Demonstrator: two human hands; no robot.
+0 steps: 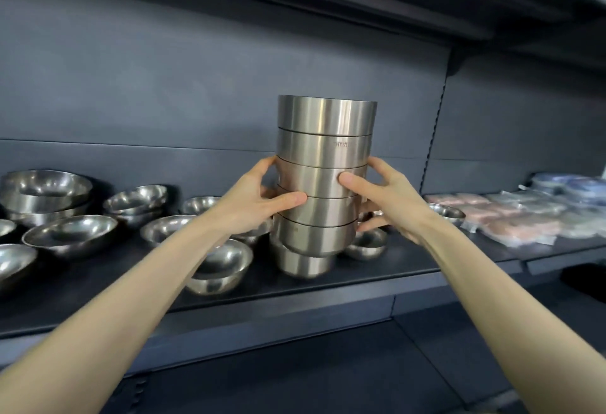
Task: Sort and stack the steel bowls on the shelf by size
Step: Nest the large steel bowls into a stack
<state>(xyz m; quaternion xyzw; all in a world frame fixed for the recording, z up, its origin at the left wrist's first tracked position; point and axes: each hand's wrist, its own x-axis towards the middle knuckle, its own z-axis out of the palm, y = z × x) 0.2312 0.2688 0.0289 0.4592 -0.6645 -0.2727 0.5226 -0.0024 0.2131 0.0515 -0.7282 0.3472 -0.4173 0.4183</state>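
Forearms reach in from six o'clock. Loose round bowls (70, 233) lie at nine o'clock of the stack of straight-sided bowls (324, 180), mid-shelf (393, 269). Left hand (259, 198) and right hand (390, 203) curl round its sides. Stacking step, I judge; next it needs seating squarely, without tipping.

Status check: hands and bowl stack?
Gripping the bowl stack mid-height: left hand, right hand. Stack upright at the shelf, contact unclear. Crowding both sides: loose bowls.
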